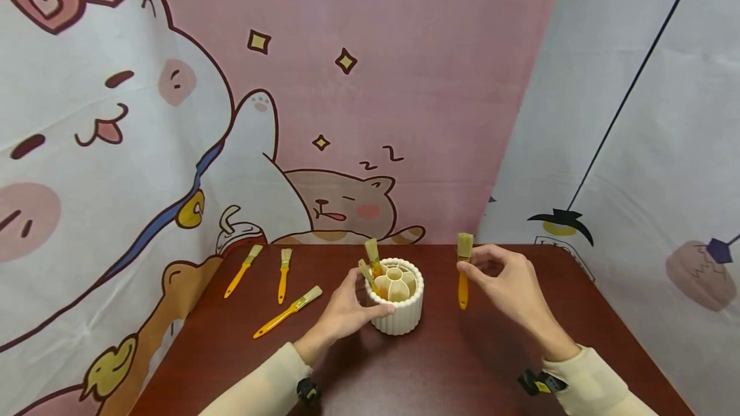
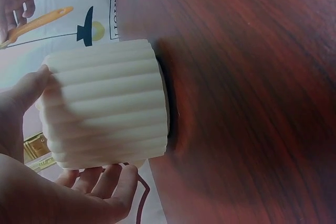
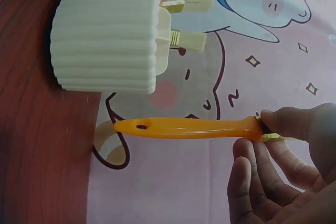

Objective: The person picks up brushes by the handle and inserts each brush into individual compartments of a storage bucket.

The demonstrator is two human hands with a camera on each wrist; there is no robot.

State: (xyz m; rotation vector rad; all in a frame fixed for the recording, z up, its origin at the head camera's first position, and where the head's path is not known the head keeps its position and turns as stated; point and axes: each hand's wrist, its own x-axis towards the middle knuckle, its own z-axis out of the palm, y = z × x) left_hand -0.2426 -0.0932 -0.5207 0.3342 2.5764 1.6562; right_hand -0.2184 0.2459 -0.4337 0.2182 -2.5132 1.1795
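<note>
While the left hand (image 1: 345, 312) is gripping the cream holder (image 1: 401, 318) at the frame's lower centre, seemingly to steady it, the right hand (image 1: 513, 289) is pinching a brush (image 1: 463, 289) near its bristles, lower right of centre, handle pointing downward, apparently keeping its tip free

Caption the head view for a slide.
Left grip holds a ribbed white holder containing two brushes; right grip pinches another brush, bristles up.

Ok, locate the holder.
In the head view, the white holder sits just right of centre, gripped by the left hand, a brush to its right.
</note>
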